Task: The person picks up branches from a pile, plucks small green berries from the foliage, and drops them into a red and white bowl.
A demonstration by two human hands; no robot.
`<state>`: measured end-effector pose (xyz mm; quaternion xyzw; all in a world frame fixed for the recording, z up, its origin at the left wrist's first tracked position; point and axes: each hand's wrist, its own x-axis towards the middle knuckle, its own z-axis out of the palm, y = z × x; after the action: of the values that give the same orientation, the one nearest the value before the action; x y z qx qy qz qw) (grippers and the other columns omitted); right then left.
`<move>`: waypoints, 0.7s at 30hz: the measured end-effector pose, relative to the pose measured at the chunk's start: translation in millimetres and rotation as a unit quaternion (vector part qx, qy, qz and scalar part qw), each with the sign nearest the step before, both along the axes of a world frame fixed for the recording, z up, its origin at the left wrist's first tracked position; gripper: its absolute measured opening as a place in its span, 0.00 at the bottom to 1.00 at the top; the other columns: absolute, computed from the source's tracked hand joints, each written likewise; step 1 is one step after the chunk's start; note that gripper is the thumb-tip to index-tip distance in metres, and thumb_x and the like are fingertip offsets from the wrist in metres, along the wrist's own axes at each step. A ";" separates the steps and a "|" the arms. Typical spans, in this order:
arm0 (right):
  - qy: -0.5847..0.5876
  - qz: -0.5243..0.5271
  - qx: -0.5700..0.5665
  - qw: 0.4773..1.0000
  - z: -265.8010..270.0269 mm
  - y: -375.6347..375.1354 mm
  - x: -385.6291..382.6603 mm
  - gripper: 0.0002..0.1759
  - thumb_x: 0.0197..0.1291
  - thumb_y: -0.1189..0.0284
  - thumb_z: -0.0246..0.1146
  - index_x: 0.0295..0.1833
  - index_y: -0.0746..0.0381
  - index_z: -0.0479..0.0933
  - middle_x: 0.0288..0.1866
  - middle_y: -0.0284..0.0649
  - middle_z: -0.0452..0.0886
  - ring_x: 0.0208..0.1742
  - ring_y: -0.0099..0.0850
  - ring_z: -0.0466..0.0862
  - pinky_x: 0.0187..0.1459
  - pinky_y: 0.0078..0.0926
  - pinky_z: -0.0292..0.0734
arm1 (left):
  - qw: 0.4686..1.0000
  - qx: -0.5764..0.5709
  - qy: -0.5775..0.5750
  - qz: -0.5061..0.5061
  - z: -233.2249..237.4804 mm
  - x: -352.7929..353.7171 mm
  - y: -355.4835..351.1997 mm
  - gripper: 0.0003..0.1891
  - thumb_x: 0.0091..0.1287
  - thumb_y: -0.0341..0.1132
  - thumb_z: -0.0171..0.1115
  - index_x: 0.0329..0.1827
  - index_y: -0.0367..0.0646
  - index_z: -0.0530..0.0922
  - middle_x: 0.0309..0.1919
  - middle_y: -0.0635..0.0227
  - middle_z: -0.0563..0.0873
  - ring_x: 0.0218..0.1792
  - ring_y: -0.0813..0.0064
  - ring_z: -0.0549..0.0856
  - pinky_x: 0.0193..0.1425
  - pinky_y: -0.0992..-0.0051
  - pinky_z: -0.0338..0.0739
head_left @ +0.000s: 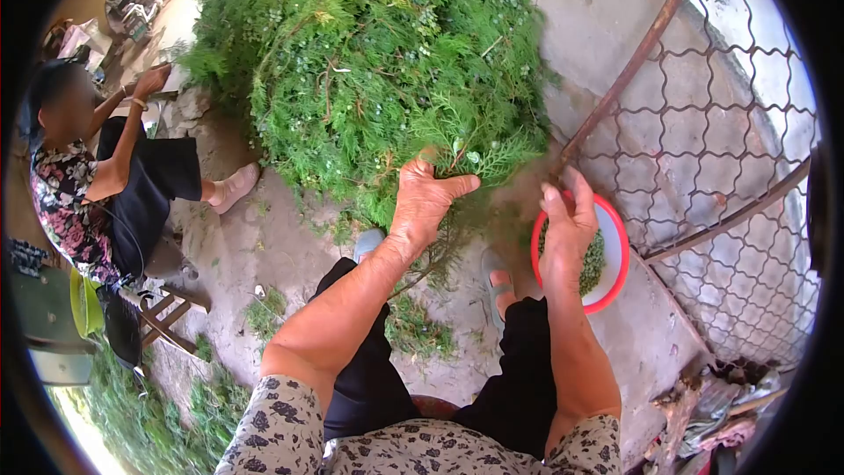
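My left hand (424,193) is closed around a green conifer sprig (479,154) at the near edge of a large pile of leafy branches (352,62). The sprig's leafy end points right, and a bare stem trails below the hand. My right hand (569,220) is raised over a white bowl with a red rim (621,264). Its thumb and fingers are apart at the tips, and no object shows between them. Small green berries (592,262) lie in the bowl, partly hidden by this hand.
Another person (79,167) sits at the left beside a wooden stool (167,321). A wire mesh panel (712,141) with rusty bars stands at the right. More branches (149,405) lie at the lower left, and mixed debris (712,413) at the lower right.
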<state>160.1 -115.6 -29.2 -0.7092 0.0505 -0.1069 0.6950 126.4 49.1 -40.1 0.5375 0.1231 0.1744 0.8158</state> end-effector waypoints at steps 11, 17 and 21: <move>-0.161 0.180 -0.183 0.953 -2.1 29.0 14.0 0.07 0.51 0.80 0.62 0.38 0.67 0.77 0.31 0.42 0.80 0.34 0.30 0.79 0.39 0.24 0.73 | 0.998 0.032 0.048 -0.016 -6.6 12.3 -12.8 0.15 0.48 0.21 0.66 0.39 0.37 0.74 0.30 0.71 0.81 0.30 0.83 0.77 0.34 0.80 0.73; -0.110 0.178 -0.138 0.968 -12.6 26.1 14.7 0.06 0.52 0.82 0.61 0.38 0.68 0.76 0.31 0.41 0.81 0.30 0.23 0.78 0.35 0.21 0.73 | 0.996 -0.080 0.042 -0.023 -8.6 17.1 -20.0 0.15 0.49 0.20 0.66 0.40 0.37 0.73 0.31 0.68 0.81 0.31 0.80 0.78 0.36 0.79 0.74; -0.077 0.190 -0.155 0.966 -10.3 21.7 15.7 0.06 0.52 0.81 0.61 0.37 0.68 0.76 0.30 0.41 0.80 0.29 0.24 0.78 0.34 0.21 0.73 | 0.997 -0.056 0.053 -0.015 -14.4 19.7 -22.7 0.15 0.50 0.20 0.66 0.40 0.37 0.73 0.33 0.67 0.82 0.32 0.79 0.79 0.38 0.78 0.75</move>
<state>175.9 -93.9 -39.5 -0.7947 -0.1556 -0.0335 0.5857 146.2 26.3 -54.5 0.5013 0.1676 0.1264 0.8394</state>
